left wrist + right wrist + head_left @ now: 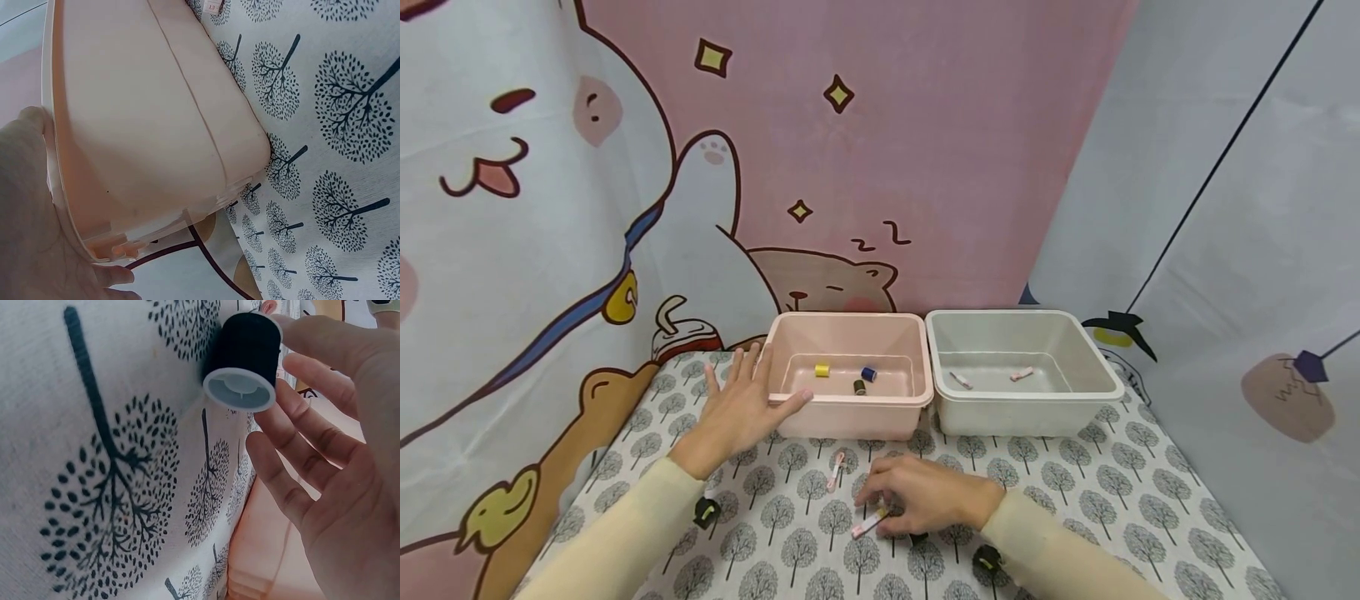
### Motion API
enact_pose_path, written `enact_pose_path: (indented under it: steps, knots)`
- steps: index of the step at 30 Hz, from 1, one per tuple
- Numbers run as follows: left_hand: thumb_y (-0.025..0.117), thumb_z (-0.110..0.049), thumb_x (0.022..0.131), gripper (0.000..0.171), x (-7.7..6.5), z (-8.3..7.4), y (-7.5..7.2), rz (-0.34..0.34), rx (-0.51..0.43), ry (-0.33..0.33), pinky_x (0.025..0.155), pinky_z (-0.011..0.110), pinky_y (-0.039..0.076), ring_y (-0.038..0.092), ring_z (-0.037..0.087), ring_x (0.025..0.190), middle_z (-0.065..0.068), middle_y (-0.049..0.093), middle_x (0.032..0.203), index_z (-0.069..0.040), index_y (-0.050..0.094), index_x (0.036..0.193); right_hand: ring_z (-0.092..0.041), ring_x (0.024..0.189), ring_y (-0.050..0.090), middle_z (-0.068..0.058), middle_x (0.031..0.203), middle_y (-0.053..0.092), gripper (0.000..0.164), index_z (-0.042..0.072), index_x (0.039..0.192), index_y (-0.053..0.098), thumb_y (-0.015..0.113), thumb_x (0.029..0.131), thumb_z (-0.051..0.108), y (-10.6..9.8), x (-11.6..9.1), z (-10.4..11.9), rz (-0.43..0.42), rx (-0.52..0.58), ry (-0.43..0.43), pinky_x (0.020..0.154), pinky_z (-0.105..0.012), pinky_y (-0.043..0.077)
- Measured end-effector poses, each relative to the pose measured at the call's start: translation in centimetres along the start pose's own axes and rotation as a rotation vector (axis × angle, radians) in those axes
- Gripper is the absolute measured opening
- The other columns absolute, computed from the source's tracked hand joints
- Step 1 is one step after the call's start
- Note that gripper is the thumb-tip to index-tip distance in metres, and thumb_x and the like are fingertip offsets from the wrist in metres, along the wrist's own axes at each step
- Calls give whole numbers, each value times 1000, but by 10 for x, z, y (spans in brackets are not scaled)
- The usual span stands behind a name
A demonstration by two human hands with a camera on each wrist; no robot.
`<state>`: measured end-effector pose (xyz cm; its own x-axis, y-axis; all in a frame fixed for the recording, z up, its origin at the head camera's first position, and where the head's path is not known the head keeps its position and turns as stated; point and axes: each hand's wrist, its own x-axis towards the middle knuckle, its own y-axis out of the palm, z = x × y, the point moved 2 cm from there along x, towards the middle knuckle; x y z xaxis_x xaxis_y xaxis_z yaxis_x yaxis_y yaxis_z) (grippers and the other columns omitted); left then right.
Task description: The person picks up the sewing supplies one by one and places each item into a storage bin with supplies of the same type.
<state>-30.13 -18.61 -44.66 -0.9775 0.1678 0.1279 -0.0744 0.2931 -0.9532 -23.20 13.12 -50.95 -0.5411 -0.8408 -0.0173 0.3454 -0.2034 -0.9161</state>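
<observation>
My left hand rests on the left rim of the pink bin, fingers straight and spread. Over the tablecloth in front of the bins, my right hand reaches around a small folded pink-and-white measuring tape; thumb and fingertips are apart beside it. A black thread spool with white ends lies by the right thumb, hiding its tip in the right wrist view. Another folded measuring tape lies nearer the pink bin. Inside that bin are a yellow spool, a blue spool and a dark green spool.
A white bin stands right of the pink one and holds two small pinkish strips. The tree-print tablecloth covers the table. Behind hangs a cartoon-printed curtain.
</observation>
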Motion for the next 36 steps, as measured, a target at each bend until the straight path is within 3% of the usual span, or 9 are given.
enact_pose_path:
  steps: [17,29,36]
  knots:
    - [44,-94,106,125,-1,0,-1,-12,-1,4,135,90,-12,3,57,181,30,7,194,-4,12,187,10,97,66,16,115,77,25,28,126,87,92,102,23,2,5,-1,12,14,5,90,-10,57]
    - [50,-87,109,120,-1,1,2,-13,-2,2,134,91,-12,1,58,181,29,7,194,-5,12,188,13,95,64,18,112,76,22,32,122,88,91,103,22,5,6,-1,22,-5,11,88,-10,56]
    - [44,-94,106,125,0,1,2,-19,7,6,135,91,-11,2,58,181,30,8,194,-4,13,187,12,93,63,18,108,75,19,33,118,89,91,103,22,6,6,-2,11,-6,10,87,-10,56]
